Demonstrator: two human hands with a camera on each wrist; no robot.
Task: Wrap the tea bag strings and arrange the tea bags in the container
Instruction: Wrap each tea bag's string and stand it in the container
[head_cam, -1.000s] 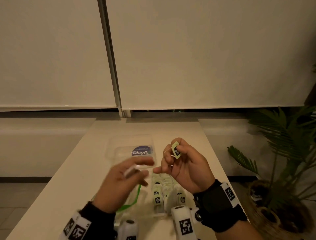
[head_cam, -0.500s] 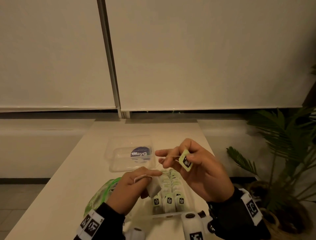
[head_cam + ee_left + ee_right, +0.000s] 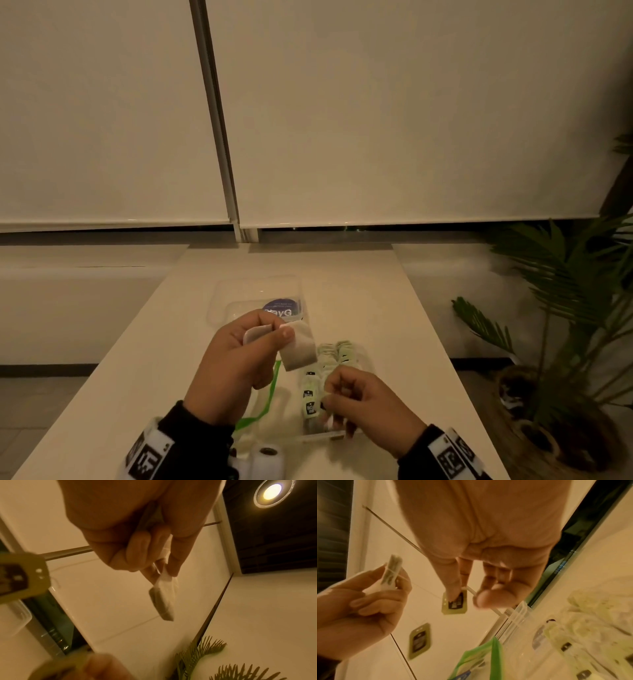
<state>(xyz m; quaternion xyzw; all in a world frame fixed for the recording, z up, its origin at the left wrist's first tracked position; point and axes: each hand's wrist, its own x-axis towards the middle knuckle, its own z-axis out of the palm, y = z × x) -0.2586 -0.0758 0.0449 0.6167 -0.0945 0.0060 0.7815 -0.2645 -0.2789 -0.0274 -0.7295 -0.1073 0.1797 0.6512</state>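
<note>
Since half a second ago the left hand has risen and the right hand has dropped toward the container. The left thumb and fingers pinch the tea bag by its top, its body hanging just past the fingertips. The right hand pinches the paper tag low, above the rows of packed bags.

A pale tea bag is held up over the table, tilted, its string partly wound around it. Its green paper tag hangs lower. Below, a clear plastic container holds rows of tea bags with green tags.
</note>
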